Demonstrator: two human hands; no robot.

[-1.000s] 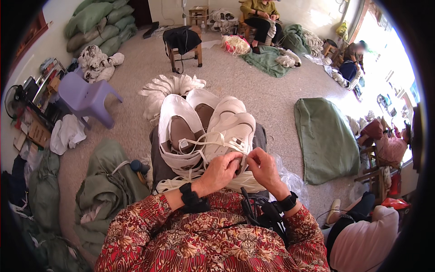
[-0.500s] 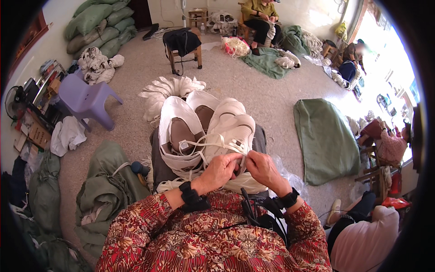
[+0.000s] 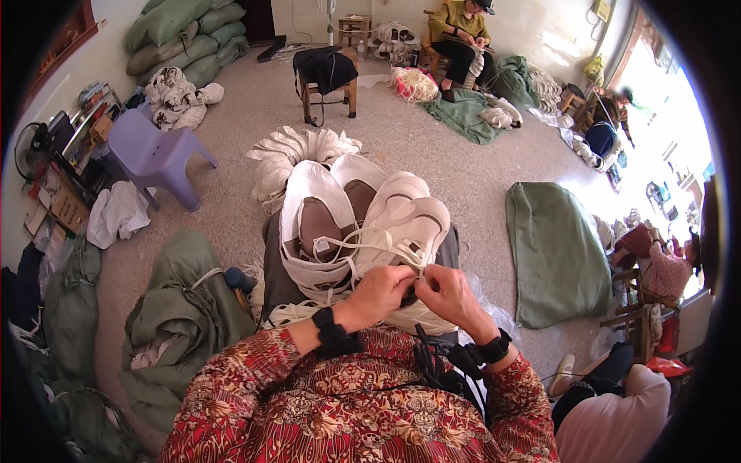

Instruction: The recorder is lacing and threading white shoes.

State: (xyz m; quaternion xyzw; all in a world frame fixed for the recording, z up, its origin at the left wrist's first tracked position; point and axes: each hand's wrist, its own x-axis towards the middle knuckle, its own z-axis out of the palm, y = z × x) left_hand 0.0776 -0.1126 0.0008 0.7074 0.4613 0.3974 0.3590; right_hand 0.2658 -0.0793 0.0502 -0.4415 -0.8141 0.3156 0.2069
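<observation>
Cream shoe uppers (image 3: 423,220) lie on my lap, toes pointing away from me. A thin off-white shoelace (image 3: 363,245) loops across them, with a small white tag on it. At the near end of the uppers my left hand (image 3: 378,292) is closed, thumb and fingers pinched on the lace. My right hand (image 3: 454,299) pinches the lace too, close beside the left. To their left sit more white shoe uppers (image 3: 291,199) with brown-grey linings, nested together. Exactly how the lace runs between my fingertips is hidden.
A fan of pale uppers (image 3: 279,158) lies beyond my knees. Green sacks (image 3: 181,270) slump at the left, near a purple plastic chair (image 3: 158,150). A flat green cloth sack (image 3: 557,255) lies at the right. Beyond stands a wooden stool (image 3: 349,96); other people sit at the right and back.
The view has shifted slightly. Both hands stay at the near end of the cream uppers, fingers drawn closer together on the lace; the right hand's fingers have curled lower.
</observation>
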